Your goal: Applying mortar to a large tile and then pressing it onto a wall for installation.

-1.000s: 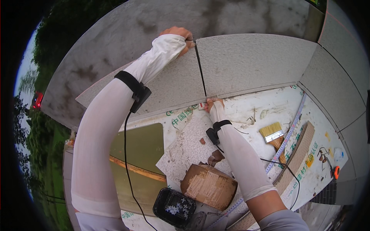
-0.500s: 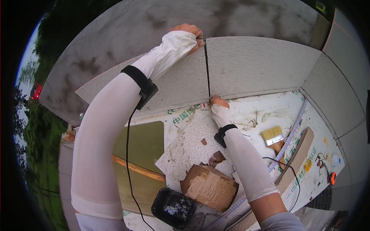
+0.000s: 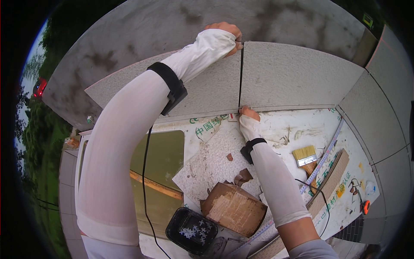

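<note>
Two large grey stone-textured tiles stand edge to edge, a left tile [image 3: 207, 82] and a right tile [image 3: 297, 77], with a narrow dark upright gap [image 3: 241, 77] between them. At the gap's upper end my left hand [image 3: 226, 34] is closed over the left tile's top corner. My right hand [image 3: 249, 114] is closed in a pinch at the gap's foot; whatever sits between its fingertips is hidden. A black plastic tub [image 3: 192, 231] near my body holds several small grey cross-shaped spacers [image 3: 196, 232].
On the white printed board [image 3: 276, 129] lie a paint brush [image 3: 306, 157], a measuring tape [image 3: 321, 162], a tile strip [image 3: 330, 183] and an orange round object [image 3: 366, 207]. A torn cardboard box [image 3: 235, 209] sits in front. A rough grey wall [image 3: 164, 34] rises behind. Black cables hang from both wristbands.
The view has shifted slightly, so the tile joint and my left hand appear farther right. Both hands stay at the two ends of the gap.
</note>
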Tool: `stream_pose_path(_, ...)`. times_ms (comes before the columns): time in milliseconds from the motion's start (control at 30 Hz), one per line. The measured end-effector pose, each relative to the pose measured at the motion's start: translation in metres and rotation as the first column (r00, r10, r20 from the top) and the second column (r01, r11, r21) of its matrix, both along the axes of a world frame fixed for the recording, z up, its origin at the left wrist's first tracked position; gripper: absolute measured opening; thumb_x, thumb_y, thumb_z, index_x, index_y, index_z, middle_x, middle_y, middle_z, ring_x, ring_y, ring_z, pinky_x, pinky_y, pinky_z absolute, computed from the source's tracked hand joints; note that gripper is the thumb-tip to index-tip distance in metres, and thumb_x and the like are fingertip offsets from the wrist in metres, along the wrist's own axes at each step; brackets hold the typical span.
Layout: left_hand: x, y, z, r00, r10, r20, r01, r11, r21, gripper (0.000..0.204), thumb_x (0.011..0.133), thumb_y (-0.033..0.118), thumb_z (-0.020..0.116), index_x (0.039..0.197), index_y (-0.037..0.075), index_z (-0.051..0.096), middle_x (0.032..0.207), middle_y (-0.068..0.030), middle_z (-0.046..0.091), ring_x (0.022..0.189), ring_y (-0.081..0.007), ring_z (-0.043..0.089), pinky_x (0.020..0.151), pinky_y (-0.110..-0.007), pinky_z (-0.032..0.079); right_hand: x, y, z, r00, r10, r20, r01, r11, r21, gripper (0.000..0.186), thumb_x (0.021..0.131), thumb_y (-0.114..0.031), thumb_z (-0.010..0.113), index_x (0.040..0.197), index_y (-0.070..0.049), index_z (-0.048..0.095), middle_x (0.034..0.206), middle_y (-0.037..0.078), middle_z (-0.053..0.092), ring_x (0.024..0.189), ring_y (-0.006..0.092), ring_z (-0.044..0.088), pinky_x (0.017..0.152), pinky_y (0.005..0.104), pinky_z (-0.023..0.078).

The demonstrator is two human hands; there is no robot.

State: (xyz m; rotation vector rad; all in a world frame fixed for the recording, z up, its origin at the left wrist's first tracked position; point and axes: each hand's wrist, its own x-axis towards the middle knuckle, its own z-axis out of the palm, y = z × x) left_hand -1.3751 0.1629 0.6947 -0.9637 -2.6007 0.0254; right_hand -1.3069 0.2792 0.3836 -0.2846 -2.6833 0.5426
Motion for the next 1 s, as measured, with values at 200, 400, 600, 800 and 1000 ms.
stream_pose_path(200,0.009,0.006,0.007,0.992,0.077,0.104,-0.074,0.997,-0.033,0.029,0.092,0.031,0.061,0.113,0.012,0.068,0.105,-0.0098,0.069,0.1,-0.0285,0.065,0.087,-0.042,0.053,0.0,0.002,-0.006,0.999,0.006,-0.041,-0.005,0.999,0.032,0.014,0.087,-0.011,0.049,0.084,-0.001,0.059,0.075,0.022,0.065,0.072,0.0385,0.066,0.059,0.0477,0.051)
stream_pose_path(400,0.01,0.006,0.008,0.989,0.117,0.09,-0.111,0.991,-0.069,0.03,0.092,0.032,0.061,0.114,0.013,0.067,0.108,-0.009,0.069,0.101,-0.0286,0.065,0.087,-0.042,0.053,0.0,0.003,0.002,0.998,0.07,-0.005,-0.07,0.997,0.025,0.015,0.088,-0.013,0.049,0.086,-0.001,0.058,0.08,0.023,0.066,0.075,0.0405,0.065,0.063,0.0482,0.051)
stream_pose_path(600,0.008,0.005,0.006,0.992,0.084,0.095,-0.078,0.995,-0.064,0.03,0.092,0.034,0.06,0.113,0.013,0.067,0.108,-0.0086,0.069,0.101,-0.0283,0.065,0.087,-0.042,0.054,0.002,0.007,0.0,1.0,0.008,-0.03,-0.01,0.998,-0.058,0.018,0.089,-0.017,0.051,0.087,-0.002,0.061,0.082,0.025,0.065,0.077,0.0427,0.064,0.065,0.0497,0.05)
stream_pose_path(800,0.001,0.003,-0.001,0.999,0.044,0.008,-0.044,0.999,-0.001,0.022,0.089,0.031,0.063,0.093,0.01,0.069,0.087,-0.0108,0.07,0.081,-0.0291,0.069,0.075,-0.042,0.056,-0.003,0.004,-0.004,0.998,-0.045,0.035,0.05,0.986,-0.16,0.026,0.092,-0.025,0.055,0.085,-0.001,0.06,0.081,0.027,0.064,0.081,0.0454,0.062,0.068,0.0508,0.049)
stream_pose_path(1000,0.008,0.013,0.008,0.991,0.085,0.099,-0.079,0.995,-0.061,0.029,0.093,0.033,0.06,0.112,0.012,0.067,0.105,-0.0088,0.069,0.099,-0.0277,0.065,0.086,-0.042,0.053,-0.005,0.019,-0.009,0.994,0.067,0.085,-0.003,0.799,-0.601,0.032,0.094,-0.029,0.053,0.082,0.0,0.061,0.073,0.02,0.065,0.067,0.0349,0.064,0.061,0.0423,0.049)
